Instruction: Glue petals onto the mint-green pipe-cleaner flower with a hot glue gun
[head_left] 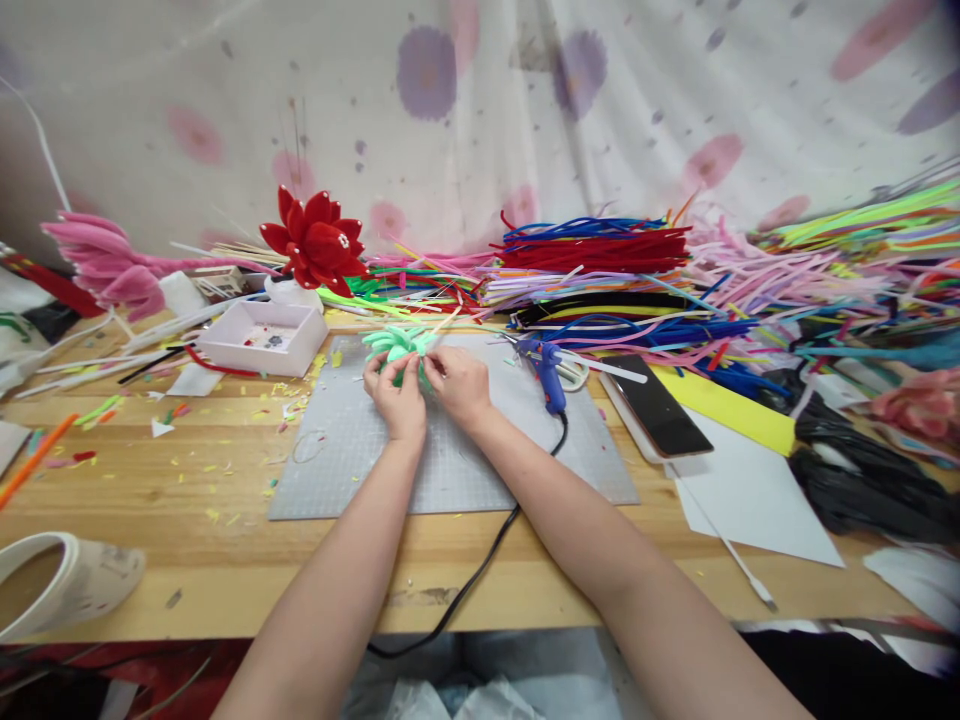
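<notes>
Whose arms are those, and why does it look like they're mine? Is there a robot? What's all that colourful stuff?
There's no robot here, just a person with two bare hands. The camera is worn on their head, looking forward and down, so you see what they see. There is only this one picture.

The left hand and right hand hold a fuzzy green piece in their fingertips, above a grey mat. The mat lies on a wooden table. A blue glue gun rests to the right. Farther back are a red flower and piles of colourful fuzzy sticks.
</notes>
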